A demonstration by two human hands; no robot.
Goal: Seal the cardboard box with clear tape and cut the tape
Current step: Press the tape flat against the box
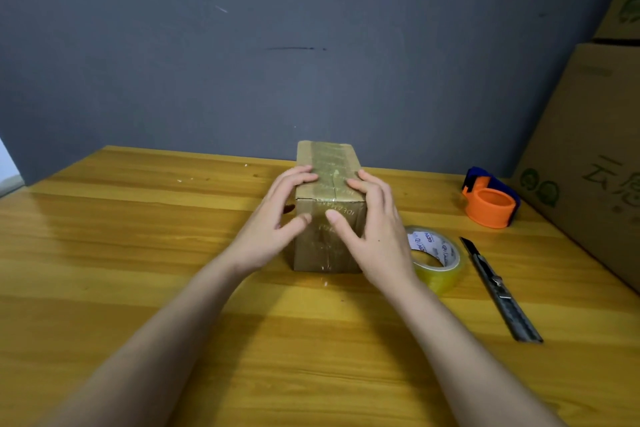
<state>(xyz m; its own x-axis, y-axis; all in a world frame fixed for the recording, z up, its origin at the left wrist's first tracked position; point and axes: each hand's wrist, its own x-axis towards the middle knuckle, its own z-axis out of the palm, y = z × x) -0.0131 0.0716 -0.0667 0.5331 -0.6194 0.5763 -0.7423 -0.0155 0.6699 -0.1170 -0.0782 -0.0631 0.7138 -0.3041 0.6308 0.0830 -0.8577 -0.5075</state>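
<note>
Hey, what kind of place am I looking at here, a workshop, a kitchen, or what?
Probably a packing or shipping corner. A small cardboard box with tape along its seam stands on a wooden table, with a roll of clear tape, a utility knife and an orange tape dispenser beside it. Large printed cartons are stacked at right.

Taped cardboard box upright beside tape roll

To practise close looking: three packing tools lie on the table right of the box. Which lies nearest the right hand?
The clear tape roll, lying flat, partly behind the right hand. The utility knife and orange dispenser lie farther right.
</note>
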